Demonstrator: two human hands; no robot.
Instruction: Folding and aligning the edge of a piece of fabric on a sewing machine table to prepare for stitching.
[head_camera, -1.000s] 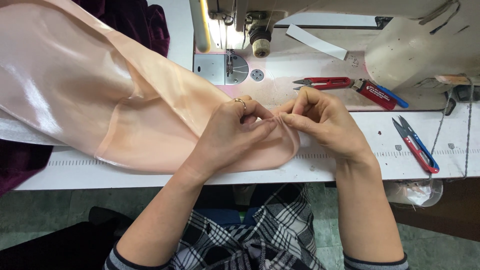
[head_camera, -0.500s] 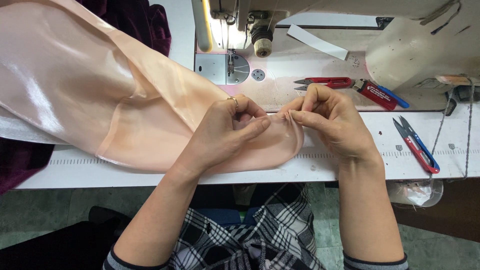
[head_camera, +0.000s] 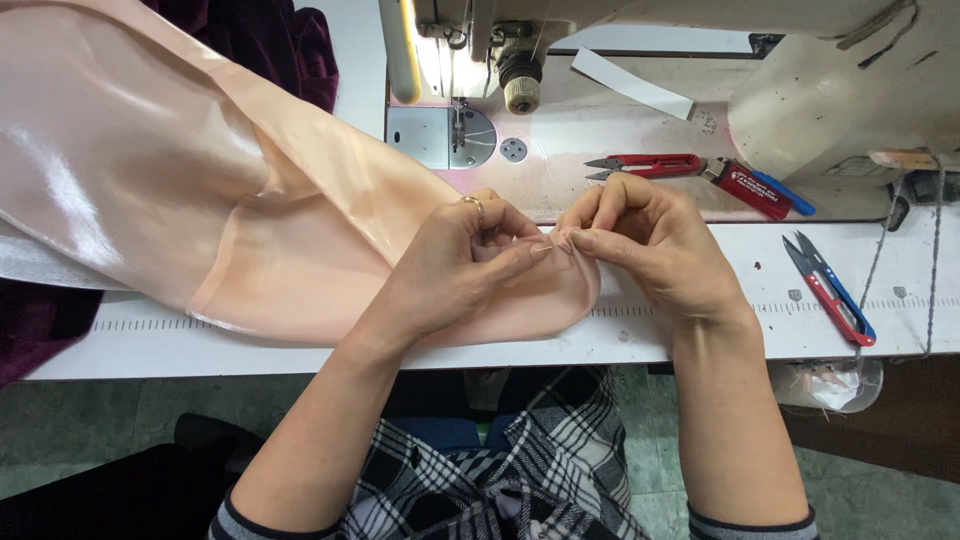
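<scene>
Barely shifted, both hands' fingers (head_camera: 540, 250) stay pinched on the peach satin fabric (head_camera: 250, 200), running lengthwise up-left from its tip.

White printed label (head_camera: 744, 181) on the red tool handle beside the sewing machine; no packages, signs or screens.
</scene>
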